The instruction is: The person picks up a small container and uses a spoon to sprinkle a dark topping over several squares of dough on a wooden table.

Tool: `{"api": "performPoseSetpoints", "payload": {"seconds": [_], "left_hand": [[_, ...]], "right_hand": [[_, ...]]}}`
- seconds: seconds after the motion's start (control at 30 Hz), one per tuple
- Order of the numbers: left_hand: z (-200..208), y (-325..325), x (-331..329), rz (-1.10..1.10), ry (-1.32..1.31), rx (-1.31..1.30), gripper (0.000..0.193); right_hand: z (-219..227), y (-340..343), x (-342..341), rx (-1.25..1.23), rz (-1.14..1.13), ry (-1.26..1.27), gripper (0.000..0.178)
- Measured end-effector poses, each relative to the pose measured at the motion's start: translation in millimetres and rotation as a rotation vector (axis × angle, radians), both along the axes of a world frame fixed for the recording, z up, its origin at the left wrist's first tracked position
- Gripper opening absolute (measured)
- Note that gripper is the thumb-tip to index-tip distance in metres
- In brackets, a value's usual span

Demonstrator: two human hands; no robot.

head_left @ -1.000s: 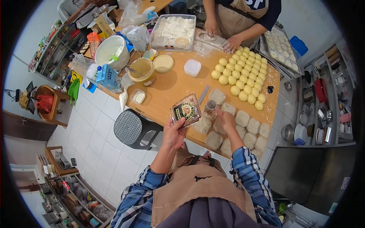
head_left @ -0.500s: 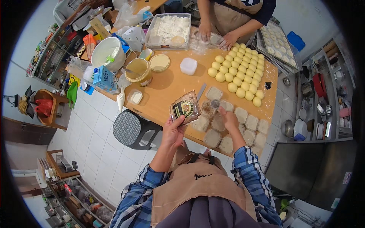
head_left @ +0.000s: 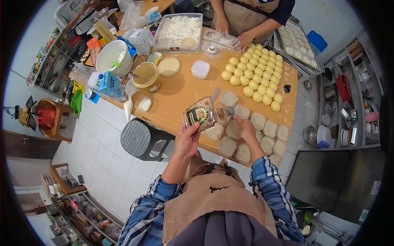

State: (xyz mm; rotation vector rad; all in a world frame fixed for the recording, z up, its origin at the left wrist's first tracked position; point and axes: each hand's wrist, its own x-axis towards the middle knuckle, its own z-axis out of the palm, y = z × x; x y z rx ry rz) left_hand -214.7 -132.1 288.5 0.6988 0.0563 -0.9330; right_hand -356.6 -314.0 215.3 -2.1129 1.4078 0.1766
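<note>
My left hand (head_left: 187, 141) grips a brown-and-black packet (head_left: 200, 115) near its lower edge, with the thumb across its front. My right hand (head_left: 247, 131) is closed on a small round metal sieve (head_left: 228, 111), held over the cups near the packet. Just beneath it, one cup (head_left: 221, 116) has brown powder on top. Around my right hand stand several clear square cups (head_left: 257, 121) with pale greyish tops, set close together at the table's near right corner. A flat metal strip (head_left: 216, 94) lies behind the packet.
Rows of yellow dough balls (head_left: 257, 78) cover the table's right side. Across the table, a co-worker's hands (head_left: 243, 41) work on a floured surface. A flour bin (head_left: 178, 33), a tub (head_left: 146, 76), a white container (head_left: 200, 69) and a milk carton (head_left: 111, 85) stand farther left. A stool (head_left: 136, 139) is by the edge.
The view has shifted slightly. My hands keep their grips, with the sieve still over the cups. The co-worker's hands have moved a little, and a small whitish round thing now shows beside them.
</note>
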Motion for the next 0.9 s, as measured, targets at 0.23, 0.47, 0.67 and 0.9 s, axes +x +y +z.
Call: {"api": "performPoseSetpoints", "payload": {"seconds": [0.23,0.47,0.67,0.9], "left_hand": [[6,4,1,0.018,0.002,-0.016,0.026],[1,8,4,0.014,0.006,-0.038,0.026],[-5,10,5,0.008,0.013,-0.007,0.026],[-3,8,1,-0.003,0.032,0.025,0.026]], "right_hand": [[6,-1,17,0.032,-0.046,-0.008,0.068],[10,4,29,0.059,-0.017,0.027,0.070],[10,14,26,0.022,0.076,0.060,0.068],[16,22,9,0.016,0.103,-0.035,0.061]]}}
